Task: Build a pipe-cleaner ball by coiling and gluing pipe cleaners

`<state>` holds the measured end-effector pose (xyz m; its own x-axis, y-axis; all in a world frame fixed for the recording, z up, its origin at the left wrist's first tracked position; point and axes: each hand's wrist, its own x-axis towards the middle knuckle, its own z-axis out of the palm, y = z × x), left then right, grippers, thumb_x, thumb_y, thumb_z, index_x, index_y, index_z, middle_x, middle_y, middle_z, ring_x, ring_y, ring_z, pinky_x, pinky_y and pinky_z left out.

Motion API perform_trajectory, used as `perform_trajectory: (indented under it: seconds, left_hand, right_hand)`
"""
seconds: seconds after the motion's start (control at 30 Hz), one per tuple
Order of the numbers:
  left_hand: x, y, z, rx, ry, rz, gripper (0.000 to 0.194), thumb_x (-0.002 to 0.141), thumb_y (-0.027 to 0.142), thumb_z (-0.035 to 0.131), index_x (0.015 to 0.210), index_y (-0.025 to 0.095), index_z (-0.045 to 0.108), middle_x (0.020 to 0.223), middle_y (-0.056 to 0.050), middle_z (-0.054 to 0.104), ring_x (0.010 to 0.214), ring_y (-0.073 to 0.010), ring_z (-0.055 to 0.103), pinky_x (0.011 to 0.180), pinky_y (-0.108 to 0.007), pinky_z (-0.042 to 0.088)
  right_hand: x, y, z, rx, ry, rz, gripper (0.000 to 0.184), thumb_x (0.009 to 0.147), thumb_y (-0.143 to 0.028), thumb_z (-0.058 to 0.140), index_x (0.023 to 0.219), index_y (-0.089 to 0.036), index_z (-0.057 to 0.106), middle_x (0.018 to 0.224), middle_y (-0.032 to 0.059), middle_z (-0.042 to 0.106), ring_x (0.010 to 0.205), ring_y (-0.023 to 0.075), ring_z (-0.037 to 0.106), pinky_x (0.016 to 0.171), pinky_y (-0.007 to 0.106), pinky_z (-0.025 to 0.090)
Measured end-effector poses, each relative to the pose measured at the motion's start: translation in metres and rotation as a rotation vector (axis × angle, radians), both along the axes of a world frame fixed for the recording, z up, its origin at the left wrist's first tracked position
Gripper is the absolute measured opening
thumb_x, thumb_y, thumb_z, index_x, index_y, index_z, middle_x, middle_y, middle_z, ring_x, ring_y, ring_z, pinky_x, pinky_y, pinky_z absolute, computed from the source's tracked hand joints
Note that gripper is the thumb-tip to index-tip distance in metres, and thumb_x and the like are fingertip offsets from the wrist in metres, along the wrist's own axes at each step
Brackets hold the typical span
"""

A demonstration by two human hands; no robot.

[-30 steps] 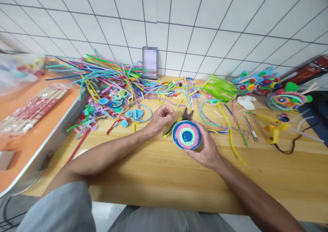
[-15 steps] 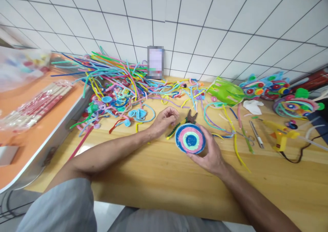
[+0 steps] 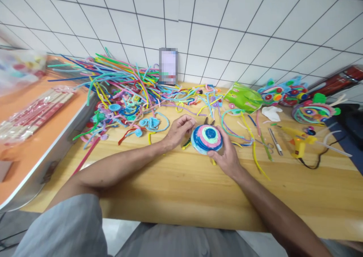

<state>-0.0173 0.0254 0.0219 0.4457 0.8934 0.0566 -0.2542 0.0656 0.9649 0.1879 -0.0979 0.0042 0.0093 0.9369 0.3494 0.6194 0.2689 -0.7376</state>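
Observation:
My right hand [image 3: 227,154] grips the side of a round bowl-shaped craft piece [image 3: 208,138], coiled in rings of blue, pink and pale green pipe cleaner. The ringed face is turned up and tilted, so its blue and light-blue side shows. Just left of it, my left hand [image 3: 181,129] is closed with thumb and fingers pressed together; whatever is between them, if anything, cannot be made out. Behind the craft piece lie pliers [image 3: 186,143] with green and yellow handles, mostly hidden by it.
A heap of colourful pipe cleaners [image 3: 127,83] spreads along the wall, with a phone [image 3: 168,66] propped behind. At right lie a yellow glue gun [image 3: 300,141], a utility knife [image 3: 275,140], a green packet [image 3: 244,98] and decorated masks [image 3: 313,111]. Packaged sticks [image 3: 36,113] rest on the orange table.
My right hand has tipped the craft piece, so its side now shows and it covers more of the pliers. My left hand stays closed beside it. The camera view has shifted slightly.

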Motion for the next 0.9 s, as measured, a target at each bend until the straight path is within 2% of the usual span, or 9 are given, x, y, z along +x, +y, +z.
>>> perform_trajectory:
  seconds: [0.13, 0.23, 0.4, 0.53, 0.67, 0.77, 0.9]
  left_hand:
    - [-0.004, -0.002, 0.003, 0.072, 0.005, 0.054, 0.042, 0.089, 0.056, 0.076, 0.08, 0.018, 0.063, 0.07, 0.005, 0.055, 0.065, -0.0091, 0.046, 0.063, -0.023, 0.038]
    - [-0.006, -0.006, 0.01, 0.167, 0.002, 0.09, 0.042, 0.088, 0.058, 0.078, 0.085, 0.018, 0.066, 0.073, 0.004, 0.057, 0.066, -0.0095, 0.046, 0.063, -0.023, 0.039]
    - [-0.008, -0.019, 0.023, 0.279, -0.012, 0.02, 0.041, 0.09, 0.059, 0.076, 0.09, 0.019, 0.069, 0.074, 0.003, 0.06, 0.064, -0.0105, 0.05, 0.062, -0.024, 0.043]
    - [-0.008, -0.026, 0.028, 0.22, -0.05, -0.048, 0.041, 0.09, 0.059, 0.076, 0.091, 0.018, 0.072, 0.072, 0.002, 0.061, 0.062, -0.0102, 0.049, 0.061, -0.024, 0.044]
    - [-0.011, -0.032, 0.033, 0.173, -0.058, -0.097, 0.038, 0.092, 0.056, 0.075, 0.096, 0.018, 0.076, 0.077, 0.001, 0.065, 0.061, -0.0093, 0.048, 0.06, -0.024, 0.043]
    - [-0.013, -0.04, 0.038, 0.131, -0.057, -0.158, 0.039, 0.093, 0.055, 0.074, 0.1, 0.018, 0.078, 0.08, 0.0, 0.067, 0.061, -0.009, 0.048, 0.059, -0.024, 0.042]
    - [-0.014, -0.049, 0.044, 0.078, -0.103, -0.229, 0.038, 0.091, 0.055, 0.076, 0.101, 0.018, 0.079, 0.078, 0.0, 0.066, 0.059, -0.0082, 0.047, 0.058, -0.024, 0.041]
  right_hand:
    - [-0.002, 0.003, 0.001, -0.019, 0.056, -0.035, 0.097, 0.09, -0.081, 0.06, 0.163, -0.021, 0.037, 0.162, 0.0209, 0.051, 0.15, 0.0381, 0.051, 0.124, 0.058, 0.043]
    - [-0.001, 0.005, 0.002, 0.019, 0.057, -0.079, 0.097, 0.09, -0.082, 0.059, 0.163, -0.022, 0.036, 0.162, 0.0217, 0.049, 0.149, 0.0384, 0.051, 0.122, 0.059, 0.045]
    - [0.004, 0.004, 0.015, 0.23, -0.053, -0.137, 0.08, 0.097, -0.062, 0.067, 0.162, -0.027, 0.038, 0.158, 0.0184, 0.052, 0.145, 0.0361, 0.055, 0.116, 0.06, 0.051]
    - [0.008, -0.002, 0.032, 0.338, -0.209, -0.177, 0.07, 0.096, -0.045, 0.073, 0.158, -0.027, 0.045, 0.15, 0.0165, 0.06, 0.14, 0.0358, 0.059, 0.111, 0.059, 0.055]
    - [0.004, -0.011, 0.054, 0.447, -0.323, -0.15, 0.057, 0.096, -0.031, 0.073, 0.151, -0.029, 0.055, 0.138, 0.0129, 0.071, 0.13, 0.0325, 0.067, 0.108, 0.055, 0.057]
    - [-0.008, -0.018, 0.072, 0.418, -0.339, -0.101, 0.045, 0.097, -0.027, 0.071, 0.142, -0.03, 0.063, 0.129, 0.0104, 0.077, 0.12, 0.0301, 0.073, 0.104, 0.052, 0.059]
    - [-0.03, -0.022, 0.089, 0.321, -0.241, -0.095, 0.033, 0.098, -0.027, 0.069, 0.131, -0.03, 0.071, 0.12, 0.0067, 0.081, 0.106, 0.0257, 0.078, 0.1, 0.047, 0.062]
